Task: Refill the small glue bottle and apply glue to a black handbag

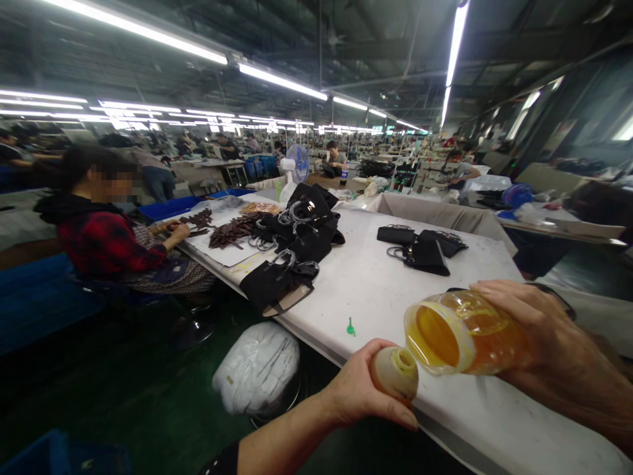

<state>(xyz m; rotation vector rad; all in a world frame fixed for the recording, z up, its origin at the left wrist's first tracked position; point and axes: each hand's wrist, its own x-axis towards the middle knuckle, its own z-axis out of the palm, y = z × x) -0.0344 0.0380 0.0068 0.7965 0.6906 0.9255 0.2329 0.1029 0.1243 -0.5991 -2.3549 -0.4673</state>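
Observation:
My left hand (363, 389) is closed around a small squeeze bottle (395, 376), its narrow uncapped mouth facing up. My right hand (548, 343) grips a wide-mouthed clear plastic bottle (475, 333) of amber liquid, tipped to the left. The big bottle's rim is right beside the small bottle's mouth; the liquid lies at the lower lip, and I cannot tell whether it is flowing. On the white table, left of both bottles, lies a green nozzle cap (351, 326).
Black handbags (297, 231) are heaped on the table (356, 270), with several more bags (425, 254) at the right. Brown strips (232, 231) lie near a seated co-worker (109, 224). A plastic-covered stool (260, 369) stands by the table's left edge. A fan (297, 163) is behind.

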